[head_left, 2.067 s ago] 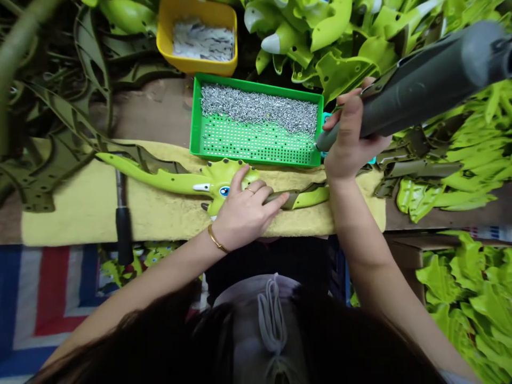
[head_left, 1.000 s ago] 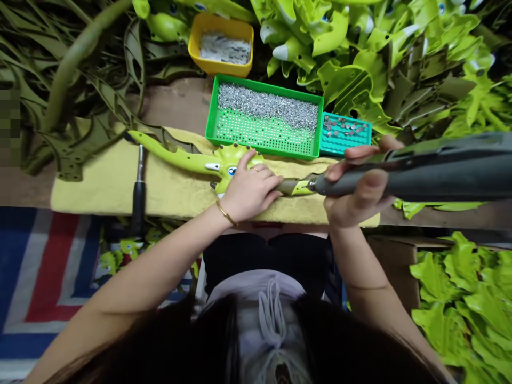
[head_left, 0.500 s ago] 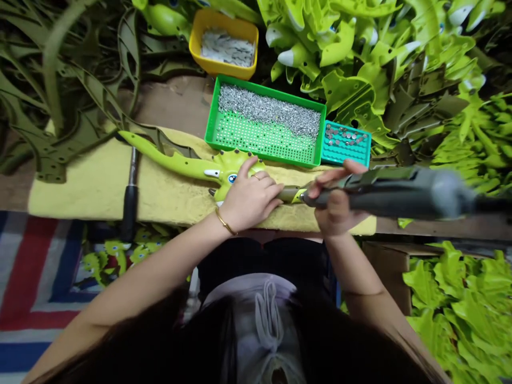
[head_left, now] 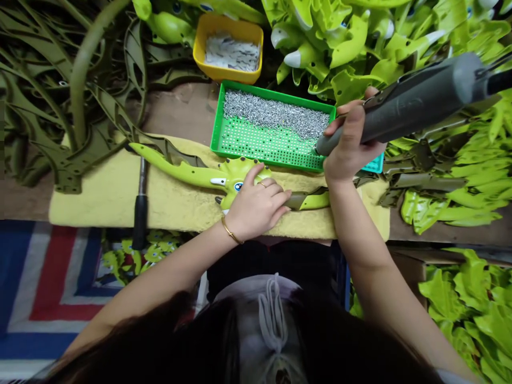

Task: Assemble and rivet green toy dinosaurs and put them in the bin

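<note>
The left hand [head_left: 256, 208] presses down on a long green toy piece [head_left: 176, 169]. Its thumb and pointing finger pinch the dark middle part, and its other fingers spread over the head with the blue eye, most likely so the toy cannot roll or slide. The toy lies flat on a yellow cloth [head_left: 100, 197], right in front of the person. The cloth is soft, so it seems to be there to keep the shiny paint from getting scratched.

The right hand [head_left: 350, 146] is wrapped around a big grey power screwdriver [head_left: 420, 101]. The hand grips near the front end, which should make the tip easy to aim. The tip points down into the right end of a green tray [head_left: 248, 161]. It is too small to tell if it is touching a screw there. The little silver screws [head_left: 276, 112] are heaped along the far side of the tray, while the near side shows its floor full of holes. The tray sits just behind the toy, so the screwdriver has only a short way to go between them.
</note>
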Available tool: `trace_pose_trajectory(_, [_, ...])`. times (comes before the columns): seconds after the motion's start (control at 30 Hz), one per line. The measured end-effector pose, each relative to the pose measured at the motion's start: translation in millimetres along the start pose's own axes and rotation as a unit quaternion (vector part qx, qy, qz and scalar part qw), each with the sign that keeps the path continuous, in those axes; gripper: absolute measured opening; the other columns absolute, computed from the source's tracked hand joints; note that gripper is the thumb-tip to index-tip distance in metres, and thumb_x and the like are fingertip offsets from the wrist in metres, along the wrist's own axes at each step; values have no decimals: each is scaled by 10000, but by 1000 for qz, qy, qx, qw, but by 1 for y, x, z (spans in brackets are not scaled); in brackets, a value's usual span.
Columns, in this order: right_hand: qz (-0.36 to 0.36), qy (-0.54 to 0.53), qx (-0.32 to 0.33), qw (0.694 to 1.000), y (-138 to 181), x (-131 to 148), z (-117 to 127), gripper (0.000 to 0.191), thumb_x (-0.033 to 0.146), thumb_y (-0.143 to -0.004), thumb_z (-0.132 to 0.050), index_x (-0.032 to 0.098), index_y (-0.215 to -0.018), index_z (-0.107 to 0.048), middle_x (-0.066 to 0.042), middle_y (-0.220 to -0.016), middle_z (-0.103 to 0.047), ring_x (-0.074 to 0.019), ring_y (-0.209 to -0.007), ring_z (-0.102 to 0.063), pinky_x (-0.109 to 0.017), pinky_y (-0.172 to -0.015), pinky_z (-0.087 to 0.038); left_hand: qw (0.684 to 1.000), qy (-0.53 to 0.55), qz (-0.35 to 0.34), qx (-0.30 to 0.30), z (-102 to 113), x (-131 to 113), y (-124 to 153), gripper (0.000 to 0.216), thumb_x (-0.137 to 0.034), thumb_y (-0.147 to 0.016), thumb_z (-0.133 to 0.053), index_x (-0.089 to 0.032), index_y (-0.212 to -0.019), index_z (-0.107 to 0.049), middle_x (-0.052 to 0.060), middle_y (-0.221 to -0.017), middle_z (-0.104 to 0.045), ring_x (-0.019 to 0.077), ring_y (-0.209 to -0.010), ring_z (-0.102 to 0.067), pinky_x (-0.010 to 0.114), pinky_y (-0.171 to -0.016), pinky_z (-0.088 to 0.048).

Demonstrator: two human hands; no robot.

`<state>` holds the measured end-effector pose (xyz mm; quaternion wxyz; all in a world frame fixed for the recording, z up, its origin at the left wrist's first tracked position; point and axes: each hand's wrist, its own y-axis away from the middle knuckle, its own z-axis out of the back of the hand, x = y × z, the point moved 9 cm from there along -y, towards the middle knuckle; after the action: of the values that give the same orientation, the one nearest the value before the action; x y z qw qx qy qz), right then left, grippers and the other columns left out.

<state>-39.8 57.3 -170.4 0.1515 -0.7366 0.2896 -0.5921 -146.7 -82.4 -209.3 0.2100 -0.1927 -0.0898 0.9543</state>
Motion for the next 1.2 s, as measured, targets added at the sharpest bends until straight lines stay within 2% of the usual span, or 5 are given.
trace_pose_trajectory(0.3, [15,23,-6,1000,1,1,3,276,472,-806,-609,250,-962,-559,37,-751,-547,-71,-453,-499,-266,-460,-444,1000,11,8,6,0,0,0,229,-331,-900,-569,-185,-1025,-693,47,-923,-738,224,-912,-642,567,-1107,-291])
trace_pose_trajectory(0.6, [-14,35,10,999,1,-4,5,311,497,-768,-648,216,-884,-581,23,-751,-594,-75,-471,-523,-265,-479,-464,999,17,19,21,0,0,-1,225,-334,-887,-587,-201,-1028,-701,40,-900,-738,226,-923,-643,557,-1123,-268])
trace_pose_trajectory(0.8, [28,-1,28,999,-3,44,16,274,452,-865,-535,267,-1065,-564,22,-887,-607,-47,-483,-553,-218,-464,-458,1000,16,17,11,-1,0,-2,236,-349,-891,-578,-199,-1010,-716,58,-907,-742,236,-916,-650,569,-1106,-276])
trace_pose_trajectory(0.9, [-7,-73,41,996,11,65,28,255,372,-843,-615,275,-1078,-613,33,-860,-634,-36,-479,-558,-191,-440,-438,1000,16,20,16,-3,1,-2,260,-357,-891,-574,-201,-1044,-715,63,-914,-740,242,-926,-648,577,-1107,-271])
trace_pose_trajectory(1.2, [-44,-55,86,994,46,57,26,337,496,-757,-692,303,-1022,-619,53,-775,-599,-41,-447,-535,-199,-413,-448,999,19,28,25,-4,2,-3,262,-336,-879,-583,-201,-1059,-717,68,-918,-734,241,-943,-647,572,-1121,-261])
